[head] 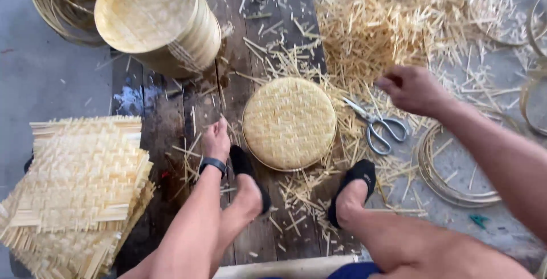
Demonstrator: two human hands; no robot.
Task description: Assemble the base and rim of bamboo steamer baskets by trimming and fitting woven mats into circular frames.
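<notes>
The round woven tray point(289, 123) lies flat on the dark plank board point(171, 119), between the 2 hands and just ahead of the 2 black-socked feet point(356, 179). Its near rim is partly masked by loose bamboo slivers point(370, 34), and whether a hoop binds that rim is hard to tell.

The left hand point(217, 140) rests low on the board just left of the tray, apart from it. It is seen from the back, fingers drawn together and pointing forward; the tips blur into the litter, so whether they pinch a sliver cannot be told. A dark band circles the wrist.

The right hand point(415, 90) hangs above the scissors point(379, 124), clear of them. Its fingers are curled in close, thumb against forefinger, and a thin pale strip seems to run down from the pinch, though motion blur leaves that unsure.

The scissors lie open-bladed on the slivers, just right of the tray, blades half buried.

A stack of finished trays point(162, 19) stands at the far left of the board, tilted so its woven bottom faces the camera; how many it holds cannot be counted. Behind it, bamboo hoops point(51, 5) are cut off by the top edge. Square woven mats point(80, 182) are piled at lower left, the pile running out of frame. More hoops point(456, 188) lie under the right forearm, partly covered by it. A small green object point(478, 220) on the floor is too small to name.
</notes>
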